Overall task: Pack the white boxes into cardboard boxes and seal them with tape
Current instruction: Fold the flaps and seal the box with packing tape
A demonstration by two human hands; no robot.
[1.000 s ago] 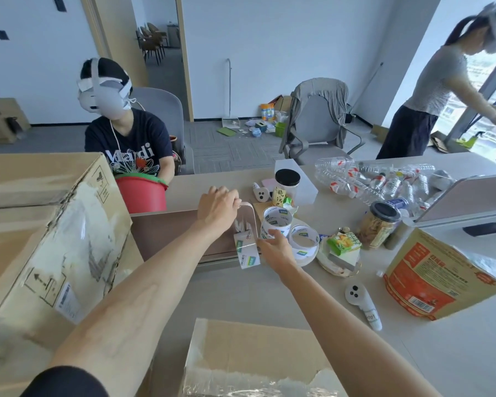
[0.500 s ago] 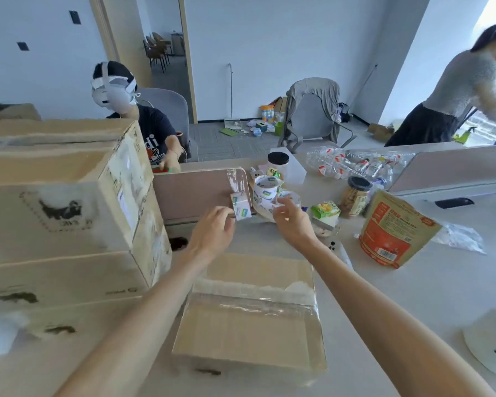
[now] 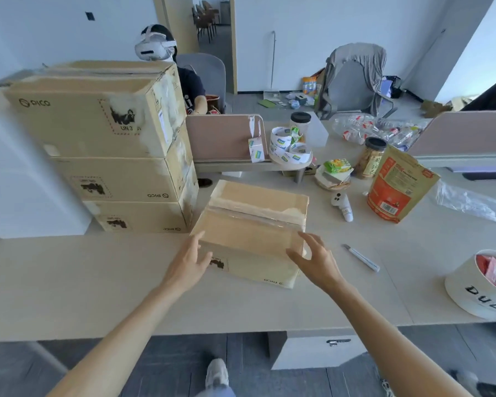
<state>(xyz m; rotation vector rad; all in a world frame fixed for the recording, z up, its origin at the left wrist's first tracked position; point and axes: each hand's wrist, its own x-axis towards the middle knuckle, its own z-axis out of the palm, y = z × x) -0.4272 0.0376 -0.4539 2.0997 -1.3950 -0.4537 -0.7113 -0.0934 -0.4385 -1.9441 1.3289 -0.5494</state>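
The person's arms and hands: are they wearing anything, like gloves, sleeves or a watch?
No. Both forearms are bare to the picture's edge, no sleeves showing. The left hand and right hand wear no gloves; no watch, bracelet or ring is visible.

PICO, with its logo, shows on the top carton point(image 3: 83, 118). Its dashed-border label point(image 3: 121, 117) reads UN3, the rest unreadable. PICO again, upside down, on the middle carton point(image 3: 121, 181), the bottom carton point(image 3: 138, 217) and the taped carton point(image 3: 252, 224) in front. The white tub point(image 3: 476, 293) shows DUL.
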